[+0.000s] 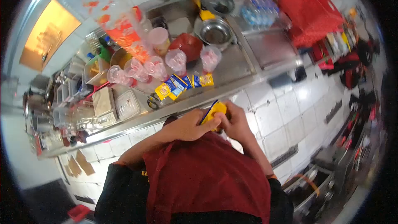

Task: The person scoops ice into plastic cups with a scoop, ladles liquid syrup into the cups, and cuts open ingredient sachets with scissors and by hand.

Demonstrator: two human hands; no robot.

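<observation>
A yellow and blue sachet (213,113) is held in front of the dark red apron, between both hands. My left hand (191,125) closes on its left side, thumb pointing across it. My right hand (235,121) grips the right side with bent fingers. Several similar sachets (178,86) lie along the front of the steel counter. Behind them stand several clear plastic cups (175,61) with pinkish contents. Black-handled scissors (152,101) rest near the counter edge, left of the sachets.
A kitchen scale (104,104) and a clear lidded container (128,104) sit on the counter's left. Behind the cups are a red bowl (185,46) and a metal bowl (215,32). A big red bag (309,10) stands at the back right, beside bottled water (260,11).
</observation>
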